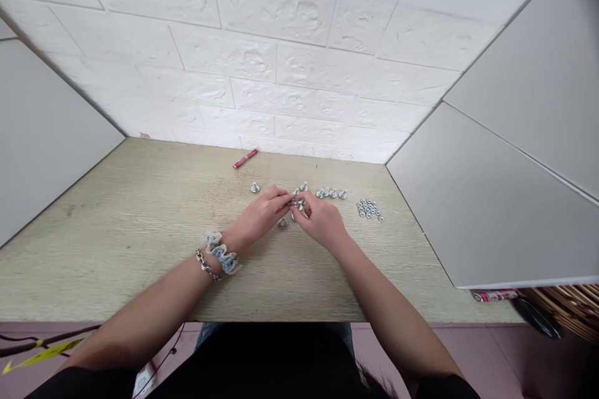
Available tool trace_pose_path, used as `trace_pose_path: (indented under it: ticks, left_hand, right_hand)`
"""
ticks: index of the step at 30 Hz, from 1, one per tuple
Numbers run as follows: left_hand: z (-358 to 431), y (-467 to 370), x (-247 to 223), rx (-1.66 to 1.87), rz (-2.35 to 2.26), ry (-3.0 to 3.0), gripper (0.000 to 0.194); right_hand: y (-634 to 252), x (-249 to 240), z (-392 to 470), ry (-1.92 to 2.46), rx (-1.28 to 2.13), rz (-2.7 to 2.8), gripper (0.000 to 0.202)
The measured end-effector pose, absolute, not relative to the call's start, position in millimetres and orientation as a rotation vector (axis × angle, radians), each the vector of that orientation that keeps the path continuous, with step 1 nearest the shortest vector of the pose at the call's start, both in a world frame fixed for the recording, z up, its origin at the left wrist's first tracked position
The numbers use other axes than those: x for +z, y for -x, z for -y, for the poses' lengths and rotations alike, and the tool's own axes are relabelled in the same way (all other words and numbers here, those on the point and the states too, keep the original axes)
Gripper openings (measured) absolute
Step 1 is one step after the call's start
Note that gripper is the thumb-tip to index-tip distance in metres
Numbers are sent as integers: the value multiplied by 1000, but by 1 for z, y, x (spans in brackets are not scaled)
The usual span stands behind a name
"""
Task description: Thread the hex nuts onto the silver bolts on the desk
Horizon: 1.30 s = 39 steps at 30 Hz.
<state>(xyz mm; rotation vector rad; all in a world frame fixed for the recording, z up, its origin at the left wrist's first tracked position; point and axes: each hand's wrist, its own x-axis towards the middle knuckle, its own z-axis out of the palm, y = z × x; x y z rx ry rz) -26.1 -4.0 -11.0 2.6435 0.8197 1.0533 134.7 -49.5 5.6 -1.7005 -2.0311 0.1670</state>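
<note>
Between the two hands, near the middle of the bench (154,224), the fingers of the left hand (266,212) and the right hand (325,219) meet, thumb and forefinger of each pinched on small metal hardware (294,203); how many pieces they grip cannot be told, as the fingertips cover them. Right around the fingers are more bolts: one (304,186) just beyond the right hand, one (282,223) just on the near side of the left fingertips, and others partly hidden by the hands, too covered to count. Further out, one bolt (255,187) stands on its head alone beyond the left hand, and four bolts (332,193) stand close together to the right of the hands. Right of those four lies one cluster of nuts (368,207), more than a dozen, packed too tightly for an exact count. One red marker (246,159) lies near the white brick wall (294,62). On the left wrist are one scrunchie (222,254) and one chain bracelet (206,267).
</note>
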Motion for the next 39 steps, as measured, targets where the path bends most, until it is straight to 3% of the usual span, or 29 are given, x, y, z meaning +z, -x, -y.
trace_pose_path:
  ticks: [14,23,30,39]
  left_hand:
    - [4,25,-9,1124,-872,-2616,19]
    - [2,24,-1,1008,-1065,-2166,28]
    - [-2,25,4,917,-1140,-1803,23]
    - [3,27,14,849,-945,-1603,35]
  right_hand:
    - [-138,1,48,1569,54,2066,24]
    - [-139,1,48,1514,28,2004,25]
    - [-139,3,49,1476,-14,1972,24]
    - [-139,0,50,1396,-34,1992,28]
